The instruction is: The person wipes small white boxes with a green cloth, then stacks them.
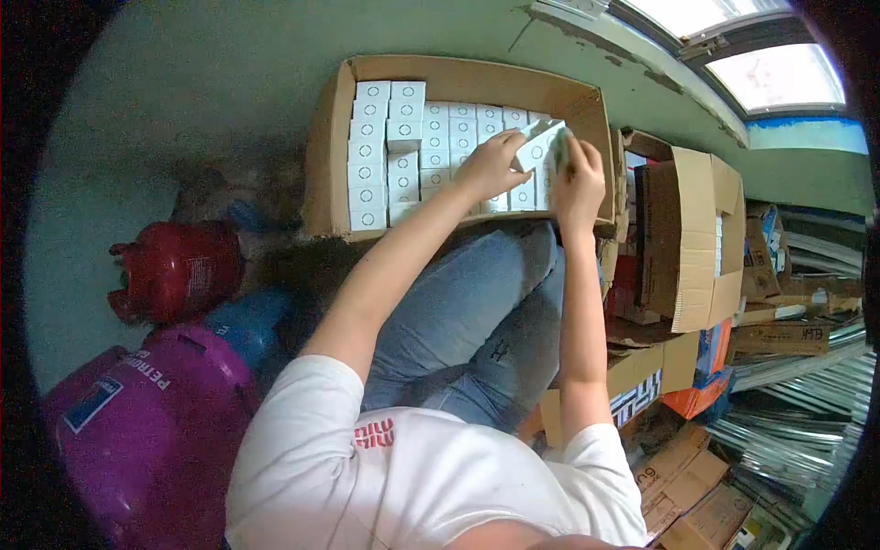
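A large open cardboard carton (316,174) stands in front of me, holding rows of small white boxes (367,174), each with a dark ring mark on its top. Over the carton's right part, my left hand (490,168) grips a small white box (534,154), which is tilted. My right hand (579,183) is at the right side of that box, its fingers closed on a pale greenish thing, blurred and too small to name. Some white boxes below are hidden by my hands and arms.
Left of me stand a red gas cylinder (188,270), a blue one (252,321) and a large purple one (151,422). On the right are another opened carton (692,238), metal profiles (797,394) and more cardboard boxes (678,477). A window (775,78) is at upper right.
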A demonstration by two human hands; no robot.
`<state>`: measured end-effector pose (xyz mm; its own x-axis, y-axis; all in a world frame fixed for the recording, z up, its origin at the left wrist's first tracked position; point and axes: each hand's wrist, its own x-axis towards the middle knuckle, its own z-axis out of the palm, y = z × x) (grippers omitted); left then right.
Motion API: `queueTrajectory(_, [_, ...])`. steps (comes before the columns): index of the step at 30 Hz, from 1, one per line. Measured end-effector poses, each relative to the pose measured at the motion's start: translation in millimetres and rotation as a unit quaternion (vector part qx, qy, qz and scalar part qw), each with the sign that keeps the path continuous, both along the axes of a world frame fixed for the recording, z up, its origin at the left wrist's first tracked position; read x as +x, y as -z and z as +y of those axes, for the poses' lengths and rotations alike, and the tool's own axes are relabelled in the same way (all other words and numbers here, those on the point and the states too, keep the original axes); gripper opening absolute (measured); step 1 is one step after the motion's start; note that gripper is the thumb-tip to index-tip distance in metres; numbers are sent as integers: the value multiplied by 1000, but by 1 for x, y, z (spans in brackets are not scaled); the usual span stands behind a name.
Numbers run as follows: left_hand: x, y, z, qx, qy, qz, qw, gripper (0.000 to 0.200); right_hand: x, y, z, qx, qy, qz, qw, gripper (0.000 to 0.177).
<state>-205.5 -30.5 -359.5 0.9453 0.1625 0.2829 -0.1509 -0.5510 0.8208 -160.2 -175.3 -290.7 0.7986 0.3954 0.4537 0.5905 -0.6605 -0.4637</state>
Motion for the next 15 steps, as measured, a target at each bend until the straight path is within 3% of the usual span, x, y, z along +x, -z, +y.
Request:
queueTrajectory(2, [-2, -4, 1, -2, 23, 33, 999, 62, 10, 17, -7, 10, 32, 12, 999, 43])
queueTrajectory(5, [4, 10, 8, 20, 6, 20, 1000, 61, -18, 27, 6, 3, -85, -23, 996, 39])
queueTrajectory(6, [4, 15, 10, 24, 4, 25, 999, 61, -34, 18, 11, -7, -120, 65, 991, 37])
queueTrajectory(8, [6, 23, 9, 21, 2, -25, 999, 55, -36, 16, 11, -39, -138, 24, 989, 37])
queueTrajectory(10, [3, 10, 1, -13, -16, -51, 998, 47, -10, 12, 4, -24, -38, 3, 999, 41])
queueTrajectory(12, [0, 2, 0, -28, 6, -9, 1000, 47, 3, 4, 0, 3, 12, -6, 1000, 48])
queueTrajectory(15, [3, 0, 3, -52, -3, 14, 999, 49, -4, 6, 7, -7, -64, 8, 998, 44])
